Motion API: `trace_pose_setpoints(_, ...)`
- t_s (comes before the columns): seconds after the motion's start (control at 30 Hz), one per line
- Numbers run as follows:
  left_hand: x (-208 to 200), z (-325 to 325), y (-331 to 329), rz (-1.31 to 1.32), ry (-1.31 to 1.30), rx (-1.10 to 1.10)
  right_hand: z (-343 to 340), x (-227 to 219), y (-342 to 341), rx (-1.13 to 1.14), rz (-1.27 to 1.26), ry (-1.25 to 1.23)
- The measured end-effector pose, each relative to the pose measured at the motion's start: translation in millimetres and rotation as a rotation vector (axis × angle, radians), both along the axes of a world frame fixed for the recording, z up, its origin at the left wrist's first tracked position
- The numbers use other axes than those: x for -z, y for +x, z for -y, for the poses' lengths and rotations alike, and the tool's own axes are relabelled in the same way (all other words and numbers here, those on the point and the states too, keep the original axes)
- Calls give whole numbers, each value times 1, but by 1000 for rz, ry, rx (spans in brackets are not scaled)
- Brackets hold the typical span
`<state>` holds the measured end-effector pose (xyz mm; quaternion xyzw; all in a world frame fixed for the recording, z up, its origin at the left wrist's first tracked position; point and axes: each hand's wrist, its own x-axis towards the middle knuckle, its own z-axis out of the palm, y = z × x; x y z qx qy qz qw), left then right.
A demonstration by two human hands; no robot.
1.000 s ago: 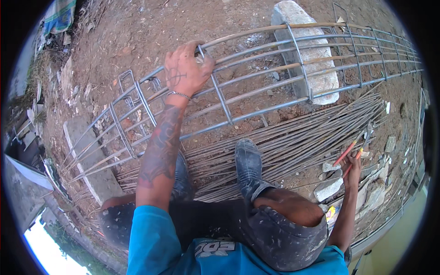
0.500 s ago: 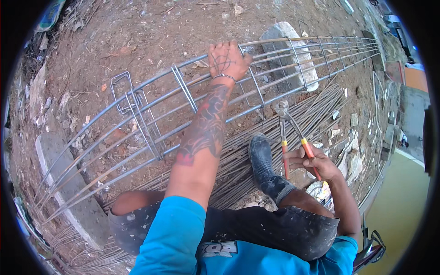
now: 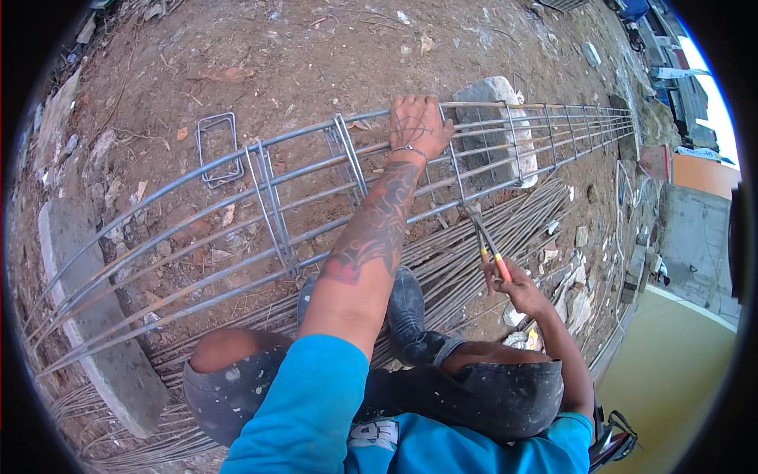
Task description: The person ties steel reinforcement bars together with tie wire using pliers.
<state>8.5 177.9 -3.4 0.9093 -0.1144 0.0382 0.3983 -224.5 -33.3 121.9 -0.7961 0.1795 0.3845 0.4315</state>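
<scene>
A long cage of steel bars [image 3: 316, 165] with square wire stirrups runs across in front of me. My left hand [image 3: 416, 130] is closed over its far top bar, beside a stirrup. In my right hand [image 3: 521, 289] is a pair of end-cutting pincers [image 3: 489, 240] with red and yellow handles. Their jaws are at the cage's near bar, by the foot of a stirrup [image 3: 455, 167]; whether they grip a tie wire there is too small to tell. Two or more stirrups [image 3: 268, 197] stand bunched on the bars left of my left hand.
A pale stone block [image 3: 496, 130] lies under the cage at the right, and a concrete slab [image 3: 95, 316] under its left end. Loose rods [image 3: 466, 257] are heaped by my boots [image 3: 407, 308]. A loose stirrup [image 3: 219, 146] lies on the dirt beyond the cage.
My right hand has brought the pincers forward to the near bar, and their handles are closer together. My left hand keeps its hold on the far bar. The view has shifted slightly.
</scene>
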Motion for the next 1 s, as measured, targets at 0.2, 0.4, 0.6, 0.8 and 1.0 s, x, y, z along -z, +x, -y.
trace_pose_setpoints(0.2,-2,6,1,-12,52,-51,25,9,5,-147,-54,-54)
trace_pose_setpoints(0.4,-3,8,-1,14,66,-86,29,13,10,-234,-21,-38)
trace_pose_setpoints(0.6,-3,8,-2,-20,107,-55,24,23,0,-175,59,-52)
trace_pose_setpoints(0.8,-10,6,1,-112,129,-12,17,29,-6,-85,101,23)
trace_pose_setpoints(1.0,-2,8,-1,-35,119,-48,24,43,-15,3,108,117)
